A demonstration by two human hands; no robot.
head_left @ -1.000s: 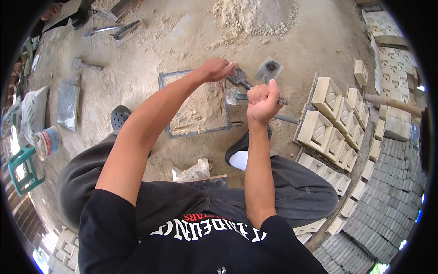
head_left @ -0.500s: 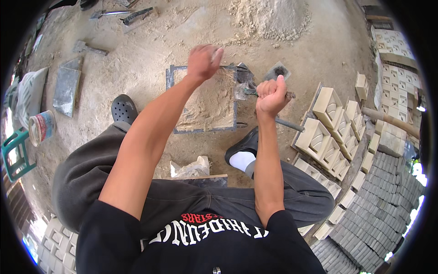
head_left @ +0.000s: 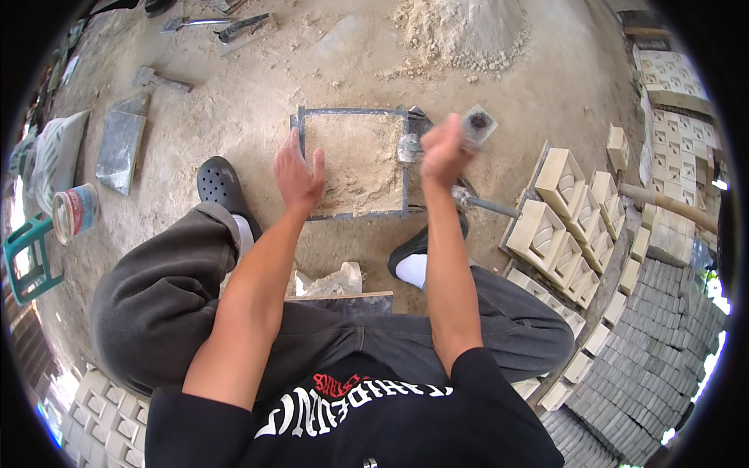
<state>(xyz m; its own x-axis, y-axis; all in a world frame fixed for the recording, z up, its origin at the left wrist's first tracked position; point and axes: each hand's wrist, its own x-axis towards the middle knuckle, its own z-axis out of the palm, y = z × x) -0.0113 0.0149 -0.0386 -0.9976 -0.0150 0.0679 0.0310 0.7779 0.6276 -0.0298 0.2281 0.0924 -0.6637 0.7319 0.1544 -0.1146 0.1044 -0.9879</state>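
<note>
A metal-framed square mould filled with pale sandy material lies on the ground between my feet. My left hand rests along the frame's left side, its fingers stretched out and the thumb apart over the fill. Closed around a hammer, my right hand is at the mould's right side and smeared by motion. The hammer's grey head is beside the frame's right bar; whether they touch I cannot tell. Just beyond that hand lies a small grey plate with a dark spot.
Cast patterned blocks stand on a board at right, near a metal rod. A powder pile rises at the far side. Left are a flat slab, a bucket, a green stool and a loose hammer.
My left hand has come down from above the mould's far part to its left side. The right hand has shifted slightly left with the hammer. The mould now sits a little farther away.
</note>
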